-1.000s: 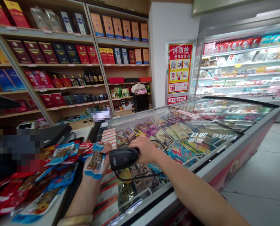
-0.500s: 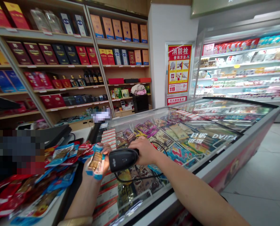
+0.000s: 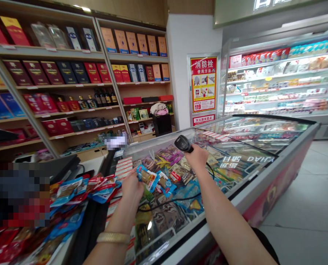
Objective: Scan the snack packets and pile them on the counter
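My left hand (image 3: 132, 186) pinches the edge of a blue snack packet (image 3: 147, 177) above the freezer's glass top. A second blue packet (image 3: 165, 183) is just to the right of it, touching or overlapping it; whether it lies on the glass is unclear. My right hand (image 3: 197, 156) is wrapped round the handle of a black barcode scanner (image 3: 183, 143), raised over the freezer with its head toward the upper left. A black cable (image 3: 175, 200) runs from the scanner across the glass. Many red and blue snack packets (image 3: 70, 189) are heaped on the counter at left.
The glass-topped chest freezer (image 3: 285, 191) stretches to the right. Shelves (image 3: 70, 85) of boxes and bottles stand behind at left, a lit fridge (image 3: 279, 88) at back right. A blurred-out area covers the left edge.
My right hand has lifted the scanner up and away from my left hand. My left hand has turned and moved right with the packet, and a second packet now shows beside it.
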The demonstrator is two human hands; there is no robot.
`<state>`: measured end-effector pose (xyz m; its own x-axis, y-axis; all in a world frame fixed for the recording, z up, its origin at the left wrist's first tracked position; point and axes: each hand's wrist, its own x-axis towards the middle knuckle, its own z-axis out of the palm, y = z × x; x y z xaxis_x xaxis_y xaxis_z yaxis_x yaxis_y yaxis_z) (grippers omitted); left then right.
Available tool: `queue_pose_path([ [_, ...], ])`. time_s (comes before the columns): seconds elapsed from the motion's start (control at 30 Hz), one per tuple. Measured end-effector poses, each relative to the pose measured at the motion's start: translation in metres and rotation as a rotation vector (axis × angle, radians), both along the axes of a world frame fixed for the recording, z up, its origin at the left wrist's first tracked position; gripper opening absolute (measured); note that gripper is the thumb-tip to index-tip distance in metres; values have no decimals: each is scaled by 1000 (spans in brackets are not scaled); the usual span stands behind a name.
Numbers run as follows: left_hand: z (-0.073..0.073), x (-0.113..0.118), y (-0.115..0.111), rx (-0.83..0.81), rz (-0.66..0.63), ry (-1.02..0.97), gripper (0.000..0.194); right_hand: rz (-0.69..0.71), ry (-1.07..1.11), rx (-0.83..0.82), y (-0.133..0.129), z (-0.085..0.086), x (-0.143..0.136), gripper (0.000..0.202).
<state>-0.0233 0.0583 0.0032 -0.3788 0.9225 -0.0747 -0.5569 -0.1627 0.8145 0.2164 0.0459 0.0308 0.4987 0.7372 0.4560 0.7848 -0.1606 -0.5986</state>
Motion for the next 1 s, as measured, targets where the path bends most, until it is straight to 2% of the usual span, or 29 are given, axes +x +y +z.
queue_pose_path([
  [0.13, -19, 28, 15, -70, 82, 111, 26, -55, 51, -32, 6, -8, 3, 30],
  [0.27, -35, 42, 14, -78, 101, 293, 29, -37, 21, -69, 12, -15, 1, 28],
  [0.37, -35, 45, 10, -35, 93, 470, 33, -37, 14, -79, 14, -17, 1, 29],
  [0.47, -27, 41, 6, 34, 98, 665, 35, -33, 15, -78, 13, -16, 0, 30],
  [0.57, -14, 25, 2, 117, 159, 1122, 36, -28, 20, -83, 12, -15, 0, 32],
  [0.63, -5, 6, -1, 137, 249, 1445, 39, -19, 22, -89, 12, -14, -1, 32],
  [0.73, 7, -31, -9, 82, 413, 1716, 42, 8, 23, -91, 13, -14, -2, 31],
  [0.87, 21, -78, -30, -70, 546, 1875, 39, 25, 0, -99, 15, -16, -4, 31],
  [0.93, 28, -95, -42, -137, 619, 1881, 39, 27, -13, -99, 16, -17, -6, 31],
  [1.0, 36, -109, -52, -227, 747, 1825, 42, 32, -20, -99, 17, -19, -7, 29],
])
